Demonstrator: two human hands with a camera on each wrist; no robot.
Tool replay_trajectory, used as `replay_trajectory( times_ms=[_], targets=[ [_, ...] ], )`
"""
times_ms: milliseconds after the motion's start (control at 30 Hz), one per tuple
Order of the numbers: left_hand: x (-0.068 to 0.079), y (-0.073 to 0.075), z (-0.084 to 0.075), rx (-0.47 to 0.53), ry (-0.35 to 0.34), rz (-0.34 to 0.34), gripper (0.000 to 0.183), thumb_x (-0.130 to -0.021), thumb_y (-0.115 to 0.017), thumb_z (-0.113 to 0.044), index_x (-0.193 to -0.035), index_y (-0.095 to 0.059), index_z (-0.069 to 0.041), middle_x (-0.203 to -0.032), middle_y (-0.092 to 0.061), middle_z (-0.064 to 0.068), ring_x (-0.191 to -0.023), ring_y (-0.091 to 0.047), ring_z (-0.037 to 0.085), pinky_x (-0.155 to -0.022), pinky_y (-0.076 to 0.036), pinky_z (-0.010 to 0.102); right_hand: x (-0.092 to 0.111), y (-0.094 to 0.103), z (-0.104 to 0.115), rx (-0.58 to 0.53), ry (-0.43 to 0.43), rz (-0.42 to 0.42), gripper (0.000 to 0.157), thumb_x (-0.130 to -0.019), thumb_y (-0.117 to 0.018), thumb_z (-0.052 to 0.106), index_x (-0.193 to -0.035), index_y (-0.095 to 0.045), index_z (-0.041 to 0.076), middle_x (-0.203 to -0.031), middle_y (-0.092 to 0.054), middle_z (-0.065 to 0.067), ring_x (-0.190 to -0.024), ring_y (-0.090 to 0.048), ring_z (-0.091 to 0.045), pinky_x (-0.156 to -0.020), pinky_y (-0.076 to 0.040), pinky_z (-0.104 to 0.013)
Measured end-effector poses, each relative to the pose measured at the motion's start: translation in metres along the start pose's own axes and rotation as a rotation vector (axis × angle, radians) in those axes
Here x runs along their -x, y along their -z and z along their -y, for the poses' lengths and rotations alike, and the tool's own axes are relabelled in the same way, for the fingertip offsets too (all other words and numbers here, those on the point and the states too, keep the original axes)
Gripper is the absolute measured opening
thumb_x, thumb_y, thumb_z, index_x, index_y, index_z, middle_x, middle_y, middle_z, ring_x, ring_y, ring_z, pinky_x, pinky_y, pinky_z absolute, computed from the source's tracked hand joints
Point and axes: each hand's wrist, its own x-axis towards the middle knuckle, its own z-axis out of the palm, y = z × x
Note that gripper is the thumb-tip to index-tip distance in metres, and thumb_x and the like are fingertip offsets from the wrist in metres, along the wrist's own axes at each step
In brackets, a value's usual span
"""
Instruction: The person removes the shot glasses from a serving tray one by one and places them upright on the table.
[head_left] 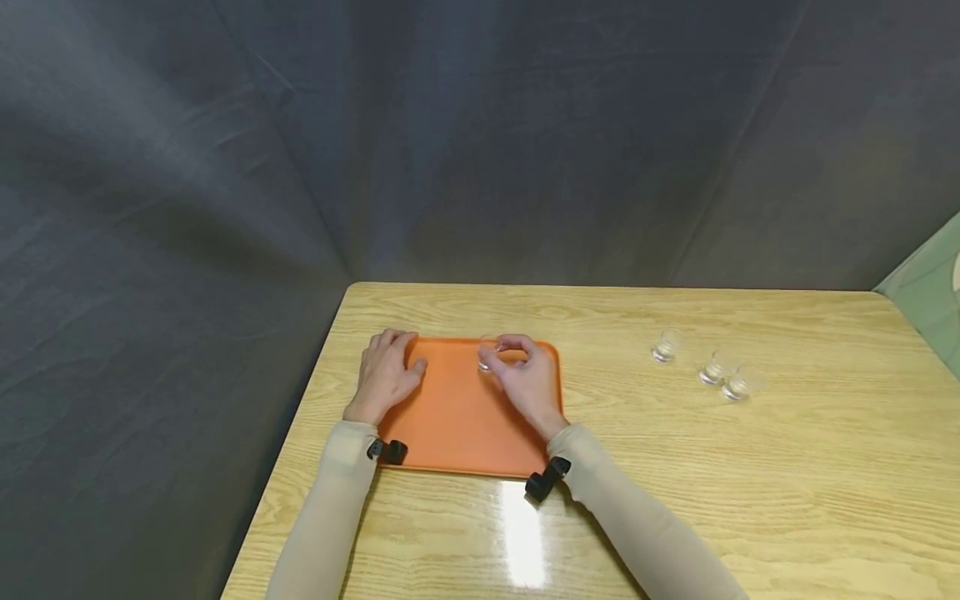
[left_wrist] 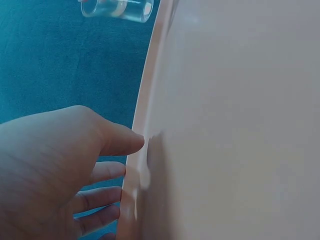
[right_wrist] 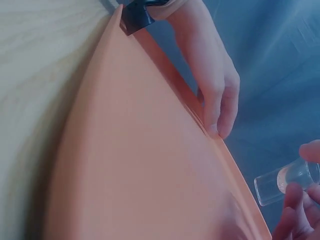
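Note:
My right hand (head_left: 527, 381) pinches a small clear shot glass (head_left: 484, 364) between thumb and fingers near the far edge of an orange tray (head_left: 465, 417). In the right wrist view the shot glass (right_wrist: 270, 188) appears tipped, just beyond the tray's rim. Over at the tray's left side, my left hand (head_left: 386, 372) rests with its thumb apart from the fingers. The left wrist view shows the left thumb (left_wrist: 125, 141) and fairly straight fingertips touching the rim (left_wrist: 145, 95). Whether the glass's base touches the tray cannot be told.
Three more clear shot glasses stand on the wooden table (head_left: 645, 467) to the right: one (head_left: 664, 346) by itself, another (head_left: 715, 368) and a third (head_left: 738, 384) close together. A dark curtain (head_left: 525, 167) hangs behind the table and along its left side.

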Motion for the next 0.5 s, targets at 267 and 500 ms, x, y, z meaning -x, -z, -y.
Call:
replay_trajectory(
  times_ms=[267, 500],
  targets=[
    [-0.001, 0.000, 0.000, -0.002, -0.006, -0.009, 0.051, -0.103, -0.067, -0.030, -0.148, -0.061, -0.007, -0.149, -0.057, 0.018, -0.141, -0.046, 0.042, -0.115, -0.040, 0.058, -0.002, 0.009, -0.004, -0.041, 0.003, -0.096, 0.036, -0.090, -0.086, 0.027, -0.120, -0.077, 0.008, -0.105, -0.077, -0.009, -0.046, -0.059, -0.013, -0.049, -0.050, -0.021],
    [0.000, 0.001, -0.001, 0.000, 0.002, -0.006, 0.051, -0.104, -0.066, -0.030, -0.148, -0.061, -0.007, -0.150, -0.056, 0.018, -0.142, -0.046, 0.042, -0.115, -0.039, 0.058, -0.002, 0.019, -0.003, -0.080, -0.022, -0.123, 0.036, -0.090, -0.087, 0.025, -0.120, -0.077, 0.008, -0.103, -0.077, -0.009, -0.050, -0.063, -0.021, -0.049, -0.049, -0.022]
  ],
)
